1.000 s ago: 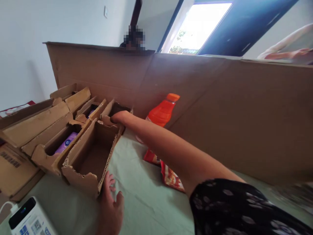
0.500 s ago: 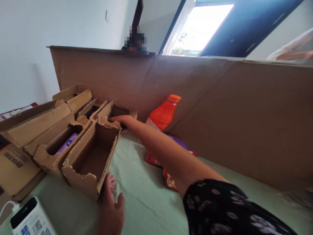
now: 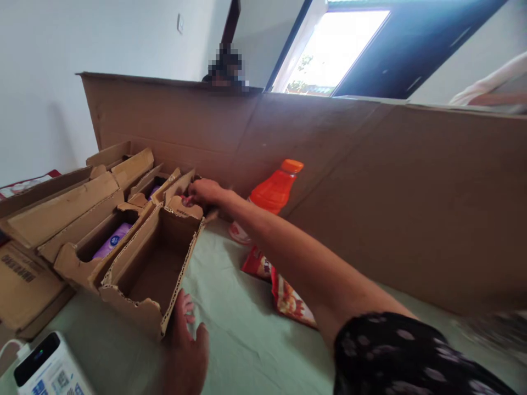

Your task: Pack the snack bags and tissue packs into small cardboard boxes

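Note:
My right hand (image 3: 206, 192) is at the far small cardboard box, above its notched near wall. Its fingers are curled, and a small reddish patch shows at their tips; I cannot make out what it is. Beside the right edge of the near cardboard box (image 3: 154, 260), my left hand (image 3: 187, 343) rests with thumb and fingers apart, holding nothing. That near box stands open with a bare inside. Under my right forearm lie red snack packets (image 3: 290, 299), partly hidden. An orange bottle (image 3: 274, 186) leans behind the forearm.
More cardboard trays stand at the left, one with a purple packet (image 3: 113, 240) in it. A white power bank (image 3: 53, 367) with a cable lies at the front left. A tall cardboard panel (image 3: 349, 181) runs along the back. Other people are partly visible behind it.
My right hand has risen slightly from the far box and its fingers have curled up. The forearm has shifted, uncovering more of the red packets. My left hand stays nearly still.

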Tool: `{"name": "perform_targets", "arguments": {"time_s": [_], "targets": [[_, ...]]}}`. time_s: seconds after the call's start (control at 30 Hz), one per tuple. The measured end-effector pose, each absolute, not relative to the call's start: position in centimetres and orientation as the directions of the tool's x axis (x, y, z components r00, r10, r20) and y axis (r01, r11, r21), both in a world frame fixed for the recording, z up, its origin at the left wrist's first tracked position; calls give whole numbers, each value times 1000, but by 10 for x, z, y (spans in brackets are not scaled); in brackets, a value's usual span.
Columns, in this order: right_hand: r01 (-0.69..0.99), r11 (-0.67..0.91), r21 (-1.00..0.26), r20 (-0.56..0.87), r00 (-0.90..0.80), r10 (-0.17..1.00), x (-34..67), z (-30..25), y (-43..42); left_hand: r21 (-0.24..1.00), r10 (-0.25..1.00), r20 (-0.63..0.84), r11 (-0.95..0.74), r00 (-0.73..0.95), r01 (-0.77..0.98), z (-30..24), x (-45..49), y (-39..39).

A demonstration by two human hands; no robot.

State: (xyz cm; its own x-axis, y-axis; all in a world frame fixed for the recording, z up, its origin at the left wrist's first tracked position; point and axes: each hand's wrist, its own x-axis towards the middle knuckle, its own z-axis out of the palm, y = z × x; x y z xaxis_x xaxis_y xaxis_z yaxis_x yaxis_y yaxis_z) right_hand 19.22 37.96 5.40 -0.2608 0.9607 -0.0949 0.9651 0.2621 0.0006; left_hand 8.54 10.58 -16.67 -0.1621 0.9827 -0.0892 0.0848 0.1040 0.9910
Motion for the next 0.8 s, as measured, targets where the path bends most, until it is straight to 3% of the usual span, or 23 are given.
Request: {"name": "perform_targets", "arguments": {"time_s": [0.23, 0.37, 0.47, 0.6, 0.73, 0.8], "targets": [[987, 137, -79, 329, -104, 938, 218, 118, 351, 997, 979, -39, 52, -200, 61, -168, 85, 114], [978, 125, -169, 433, -40, 901, 267, 141, 304, 999, 985, -23, 31, -171, 41, -168, 84, 121], [965, 87, -247, 301, -9, 954, 319, 143, 269, 999, 989, -25, 30, -147, 32, -165, 83, 123], [980, -96, -173, 22, 102, 995, 378, 120, 236, 999, 990, -19, 24, -143, 35, -157, 82, 122], [973, -202, -114, -105, 191, 976, 403, 86, 222, 999, 987, 7, 0, -160, 47, -152, 80, 120], [970, -213, -120, -100, 202, 974, 403, 76, 223, 999, 987, 10, -2, -161, 54, -153, 80, 119]]}}
